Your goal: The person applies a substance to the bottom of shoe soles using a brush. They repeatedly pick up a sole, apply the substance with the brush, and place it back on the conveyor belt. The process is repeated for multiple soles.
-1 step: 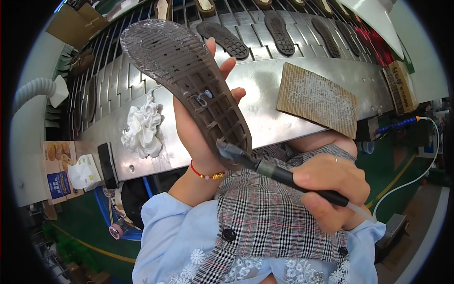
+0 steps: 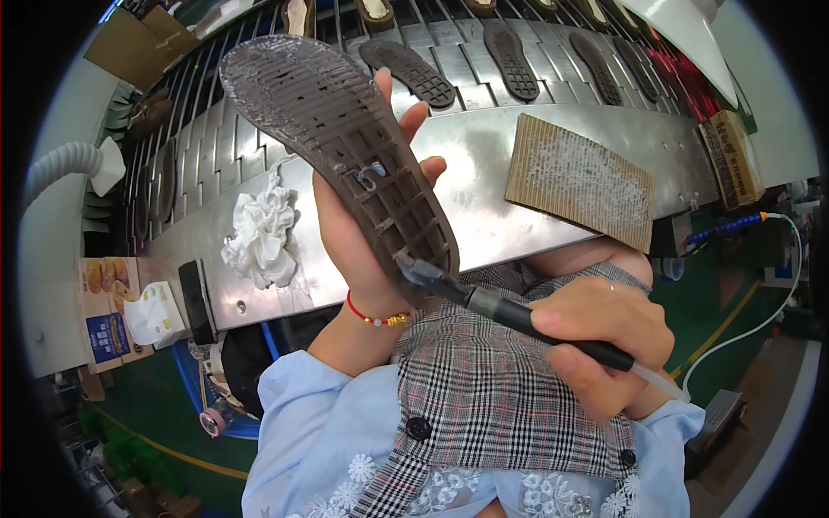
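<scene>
The left hand (image 2: 367,229) is wrapped around a dark brown shoe sole (image 2: 341,142), fingers curled over its right edge and thumb side behind, holding it up with the ribbed inner face toward the camera, heel end near and toe end far-left. The right hand (image 2: 604,341) is clenched around a black pen-like applicator tool (image 2: 518,318), whose tip touches the sole's heel rim; a thin white hose (image 2: 760,302) trails from its rear to the right. The step in hand looks like applying glue along the heel edge, though whether any bead is laid there is hard to tell. Next, the tip would need to follow the rim steadily while the left hand turns the sole. Beyond lie a steel bench (image 2: 484,147), a crumpled white rag (image 2: 259,237), a corrugated cardboard piece (image 2: 579,181) and further soles (image 2: 406,73) on a slatted conveyor.
</scene>
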A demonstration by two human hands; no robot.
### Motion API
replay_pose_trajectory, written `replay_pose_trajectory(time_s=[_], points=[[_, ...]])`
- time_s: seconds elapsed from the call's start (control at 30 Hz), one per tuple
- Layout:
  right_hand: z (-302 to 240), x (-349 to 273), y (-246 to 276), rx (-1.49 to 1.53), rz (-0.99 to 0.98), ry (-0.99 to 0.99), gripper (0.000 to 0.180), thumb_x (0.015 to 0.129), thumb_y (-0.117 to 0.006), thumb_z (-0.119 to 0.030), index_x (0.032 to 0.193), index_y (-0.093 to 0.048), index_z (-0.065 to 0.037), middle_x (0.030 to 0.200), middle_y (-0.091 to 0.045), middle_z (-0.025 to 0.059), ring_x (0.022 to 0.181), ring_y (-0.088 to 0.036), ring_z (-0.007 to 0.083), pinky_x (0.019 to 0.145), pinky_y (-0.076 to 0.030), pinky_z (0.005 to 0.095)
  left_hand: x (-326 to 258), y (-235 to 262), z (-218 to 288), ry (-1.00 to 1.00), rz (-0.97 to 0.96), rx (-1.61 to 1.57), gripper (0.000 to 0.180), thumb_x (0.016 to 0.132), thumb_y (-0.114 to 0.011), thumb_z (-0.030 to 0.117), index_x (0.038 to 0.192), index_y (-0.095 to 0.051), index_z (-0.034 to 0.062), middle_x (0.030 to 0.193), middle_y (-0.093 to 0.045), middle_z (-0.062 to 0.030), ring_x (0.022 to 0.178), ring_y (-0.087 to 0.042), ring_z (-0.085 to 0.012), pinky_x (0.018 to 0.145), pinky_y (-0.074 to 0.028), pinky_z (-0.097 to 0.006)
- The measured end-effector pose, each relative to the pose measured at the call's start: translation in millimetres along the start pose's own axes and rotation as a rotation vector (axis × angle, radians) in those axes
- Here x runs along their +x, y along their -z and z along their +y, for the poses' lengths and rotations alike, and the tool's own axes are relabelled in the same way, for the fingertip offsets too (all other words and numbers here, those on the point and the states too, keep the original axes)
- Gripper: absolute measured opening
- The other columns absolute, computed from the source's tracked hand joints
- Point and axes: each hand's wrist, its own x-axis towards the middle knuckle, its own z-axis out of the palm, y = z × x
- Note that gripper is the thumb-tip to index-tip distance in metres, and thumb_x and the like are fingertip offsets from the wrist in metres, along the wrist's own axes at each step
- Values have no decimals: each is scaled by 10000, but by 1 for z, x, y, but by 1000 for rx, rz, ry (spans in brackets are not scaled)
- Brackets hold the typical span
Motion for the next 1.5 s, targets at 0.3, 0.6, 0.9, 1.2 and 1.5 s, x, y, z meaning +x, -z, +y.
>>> replay_pose_trajectory(time_s=[0.3, 0.6, 0.9, 1.2, 1.5], points=[[-5, -1, 5, -44, -143, 23, 328, 677, -735, 22, 1003, -711, -5, 920, -698, 176, 674, -681, 263, 559, -537, 302, 3, -2, 13, 180, 185, -98, 530, 1033, -221, 397, 1265, -523, 28, 1257, -571, -186, 1204, -547, -277, 877, -567, -410], [-5, 0, 13, -84, -234, 111, 336, 639, -729, -44, 974, -726, -24, 913, -690, 213, 693, -688, 282, 581, -555, 315, 2, -5, 9, 424, 123, -429, 558, 1028, -274, 404, 1292, -490, -37, 1280, -527, -276, 1147, -570, -336, 918, -546, -435], [-5, 9, 33, -65, -324, 83, 278, 710, -680, -41, 982, -734, -31, 953, -685, 228, 748, -696, 300, 636, -572, 332, -3, -20, 7, 624, 262, -477, 612, 1025, -313, 417, 1344, -416, -96, 1334, -458, -317, 1160, -546, -367, 982, -507, -438], [-9, 14, 35, -132, -235, 67, 36, 755, -729, -152, 785, -748, -152, 799, -715, 157, 602, -684, 213, 510, -526, 266, -9, -12, 16, 813, 261, -438, 611, 1013, -350, 472, 1397, -401, 0, 1365, -442, -266, 1260, -462, -367, 953, -483, -464], [-8, 15, 44, -126, -239, 139, 58, 767, -713, -189, 766, -741, -138, 818, -710, 174, 606, -676, 217, 530, -526, 274, -15, 3, 22, 923, 157, -484, 751, 987, -305, 570, 1338, -453, -77, 1212, -566, -324, 1032, -630, -412, 864, -543, -498]])
